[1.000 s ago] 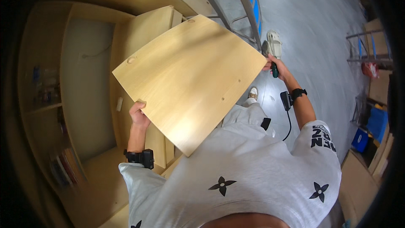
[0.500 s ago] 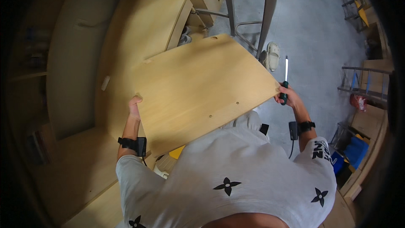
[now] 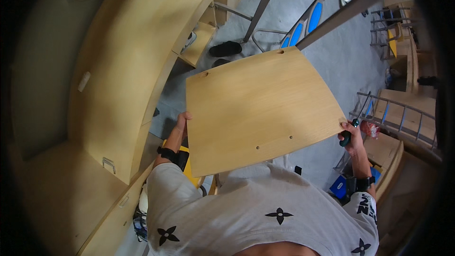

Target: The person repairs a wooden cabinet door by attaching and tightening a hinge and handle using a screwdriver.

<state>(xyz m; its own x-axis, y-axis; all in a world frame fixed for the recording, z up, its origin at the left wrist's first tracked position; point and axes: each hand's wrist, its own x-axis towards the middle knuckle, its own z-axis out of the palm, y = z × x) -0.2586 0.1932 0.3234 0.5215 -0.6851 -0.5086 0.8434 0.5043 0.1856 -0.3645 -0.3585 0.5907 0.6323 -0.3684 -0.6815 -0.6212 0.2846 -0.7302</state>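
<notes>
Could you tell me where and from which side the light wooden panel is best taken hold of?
Probably by its two opposite side edges, one hand from each side, as it is held now: the wooden panel is wide, flat and thin, so the faces offer no grip. The left hand clasps the left edge; the right hand, also holding a screwdriver, steadies the right corner.

Pale rectangular wooden panel: smooth, satin veneer, fine grain. Beside its right edge, green plastic-handled screwdriver, metal shaft. Beyond panel: matt grey concrete floor.
</notes>
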